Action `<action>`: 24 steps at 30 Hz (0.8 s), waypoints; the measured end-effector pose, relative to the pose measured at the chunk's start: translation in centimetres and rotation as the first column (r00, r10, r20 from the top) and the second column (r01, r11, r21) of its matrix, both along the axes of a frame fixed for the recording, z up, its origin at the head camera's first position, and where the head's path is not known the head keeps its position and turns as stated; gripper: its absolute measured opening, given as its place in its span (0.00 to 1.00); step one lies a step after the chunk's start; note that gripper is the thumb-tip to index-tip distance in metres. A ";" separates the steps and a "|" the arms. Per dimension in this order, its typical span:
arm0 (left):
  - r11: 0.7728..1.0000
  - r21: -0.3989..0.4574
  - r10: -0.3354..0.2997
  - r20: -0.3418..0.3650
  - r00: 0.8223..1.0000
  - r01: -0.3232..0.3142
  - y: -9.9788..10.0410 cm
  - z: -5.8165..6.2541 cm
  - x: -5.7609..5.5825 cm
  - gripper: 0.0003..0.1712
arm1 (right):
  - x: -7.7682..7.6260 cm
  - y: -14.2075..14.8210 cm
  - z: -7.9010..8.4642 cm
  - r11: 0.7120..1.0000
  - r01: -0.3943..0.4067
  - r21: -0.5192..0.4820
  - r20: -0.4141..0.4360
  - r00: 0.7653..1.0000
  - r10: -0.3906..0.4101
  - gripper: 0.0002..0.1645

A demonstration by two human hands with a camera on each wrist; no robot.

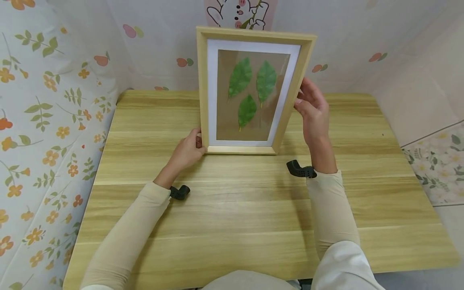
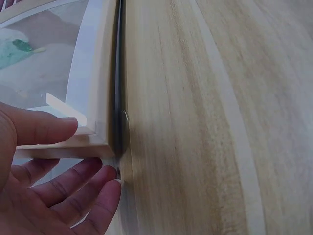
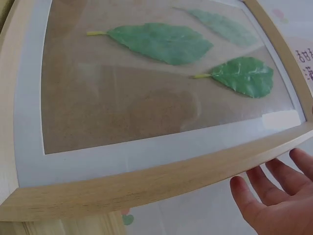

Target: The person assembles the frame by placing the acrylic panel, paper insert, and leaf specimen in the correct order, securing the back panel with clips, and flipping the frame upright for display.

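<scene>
A light wooden picture frame (image 1: 239, 150) stands on its short edge near the back of the table, leaning a little in the head view. Behind its clear front, inside a white mat (image 1: 212, 92), three green leaves (image 1: 247, 110) lie on a brown backing. My left hand (image 1: 186, 151) grips the frame's lower left corner; in the left wrist view the thumb (image 2: 49, 128) lies over the front and the fingers reach behind. Partway up the right side, my right hand (image 1: 314, 112) holds the edge, its fingertips (image 3: 238, 183) right at the outer wood in the right wrist view.
The wood-grain table (image 1: 232, 217) spreads out in front of the body. A printed curtain (image 1: 159, 48) hangs behind it, with a cartoon animal picture (image 1: 221, 14) above the frame. Flowered cloth (image 1: 47, 161) covers the left side. Black wrist mounts (image 1: 299, 169) sit on both forearms.
</scene>
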State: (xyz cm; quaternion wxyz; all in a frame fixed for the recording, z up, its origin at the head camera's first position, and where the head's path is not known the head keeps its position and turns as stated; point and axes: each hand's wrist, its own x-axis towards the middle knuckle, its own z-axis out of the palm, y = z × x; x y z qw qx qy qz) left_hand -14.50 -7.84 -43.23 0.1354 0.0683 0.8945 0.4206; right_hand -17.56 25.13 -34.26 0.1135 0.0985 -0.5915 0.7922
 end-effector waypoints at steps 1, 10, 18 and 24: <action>1.000 0.002 0.002 -0.005 1.000 -0.002 0.0 0.0 0.0 0.33 | -0.1 0.0 -0.1 1.000 0.000 0.000 0.003 1.000 0.000 0.31; 1.000 0.005 -0.024 0.006 1.000 0.024 -0.3 -0.3 -0.5 0.26 | -0.4 0.1 -0.3 0.999 0.049 0.003 0.027 0.998 -0.049 0.29; 0.970 0.131 -0.220 0.109 0.969 0.205 -2.5 2.0 -4.4 0.29 | -0.9 0.6 -0.1 0.990 0.111 0.085 0.056 0.992 -0.116 0.29; 0.846 0.532 -0.167 0.289 0.943 -0.013 -0.9 3.3 -9.1 0.19 | -1.0 1.2 -0.2 0.992 0.089 0.089 0.039 0.995 -0.093 0.29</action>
